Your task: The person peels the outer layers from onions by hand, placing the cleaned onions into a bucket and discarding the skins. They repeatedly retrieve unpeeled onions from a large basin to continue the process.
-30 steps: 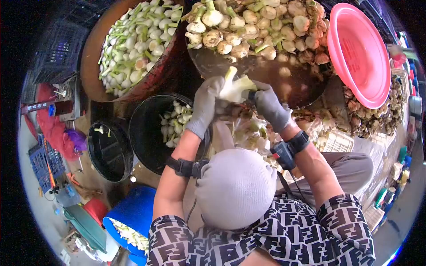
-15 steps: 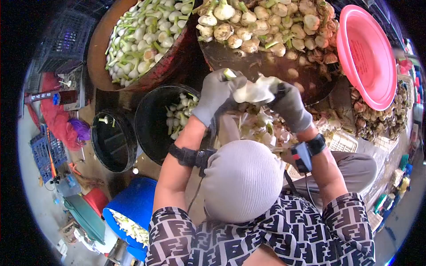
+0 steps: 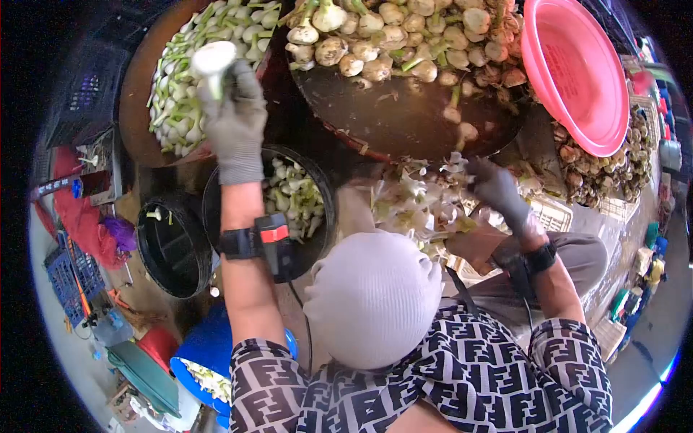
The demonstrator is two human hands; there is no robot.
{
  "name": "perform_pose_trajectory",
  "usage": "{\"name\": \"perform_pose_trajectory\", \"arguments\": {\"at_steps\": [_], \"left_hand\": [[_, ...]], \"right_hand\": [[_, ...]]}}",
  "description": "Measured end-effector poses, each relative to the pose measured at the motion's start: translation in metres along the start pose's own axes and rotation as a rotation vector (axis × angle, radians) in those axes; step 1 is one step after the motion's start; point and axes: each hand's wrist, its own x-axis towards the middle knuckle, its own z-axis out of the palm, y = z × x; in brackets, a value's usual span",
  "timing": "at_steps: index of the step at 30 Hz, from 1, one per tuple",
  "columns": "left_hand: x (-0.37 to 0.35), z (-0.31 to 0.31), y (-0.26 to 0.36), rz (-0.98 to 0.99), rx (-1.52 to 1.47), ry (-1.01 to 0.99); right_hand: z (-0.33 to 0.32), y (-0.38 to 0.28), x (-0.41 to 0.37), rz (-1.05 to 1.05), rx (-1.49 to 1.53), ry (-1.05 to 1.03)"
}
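In my left hand (image 3: 234, 119), gloved in grey, is a peeled garlic bulb (image 3: 214, 58), white with a short green stem. That hand is closed around the stem, above a large rust-brown tub (image 3: 137, 119) heaped with cleaned garlic bulbs (image 3: 177, 108). My right hand (image 3: 498, 191), in a darker glove, is low on the right and slightly blurred. Its fingers look loosely apart, beside a pile of garlic skins (image 3: 422, 195); pale skins lie just past the fingertips. Unpeeled garlic bulbs (image 3: 390, 43) are heaped on a dark round tray (image 3: 368, 115).
A black bucket (image 3: 328, 195) of garlic stands below the tub, with another black bucket (image 3: 173, 249) to its left. A pink basin (image 3: 570, 79) leans at the upper right beside more garlic (image 3: 610, 169). A blue barrel (image 3: 206, 343) sits lower left.
My hands have parted. The left one carried the garlic bulb up and left over the tub, while the right one let go of it and moved down and right to the skins.
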Motion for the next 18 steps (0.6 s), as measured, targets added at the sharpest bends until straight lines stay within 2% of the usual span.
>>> {"name": "perform_pose_trajectory", "arguments": {"at_steps": [1, 3, 5, 6, 9, 10, 13, 15, 16, 17, 18], "left_hand": [[0.002, -0.003, 0.008, -0.015, 0.032, -0.023], [-0.002, 0.006, -0.001, 0.035, 0.143, 0.159], [-0.009, -0.008, -0.011, -0.121, 0.234, 0.1], [-0.009, -0.025, -0.012, -0.246, 0.261, -0.007], [-0.025, -0.047, -0.031, -0.275, 0.214, 0.143], [-0.03, -0.051, -0.034, -0.326, 0.193, 0.077], [-0.038, -0.056, -0.044, -0.337, 0.259, 0.096], [-0.041, -0.053, -0.051, -0.331, 0.513, 0.087], [-0.043, -0.05, -0.056, -0.347, 0.642, 0.052], [-0.047, -0.039, -0.064, -0.362, 0.771, 0.018], [-0.054, -0.028, -0.076, -0.334, 1.187, -0.069]], "right_hand": [[-0.01, 0.0, 0.022, 0.032, 0.021, 0.087], [-0.031, -0.028, 0.051, 0.207, -0.024, 0.235], [-0.029, -0.016, 0.095, 0.333, -0.166, 0.229], [-0.021, -0.006, 0.117, 0.395, -0.24, 0.225], [0.038, 0.064, 0.169, 0.092, -0.451, -0.222], [0.037, 0.061, 0.168, 0.043, -0.469, -0.218], [0.044, 0.049, 0.151, -0.115, -0.524, -0.204], [0.051, 0.036, 0.143, -0.219, -0.55, -0.195], [0.05, 0.028, 0.157, -0.452, -1.08, -0.453], [0.045, 0.018, 0.153, -0.488, -1.01, -0.403], [0.036, 0.01, 0.147, -0.524, -0.938, -0.354]]}}
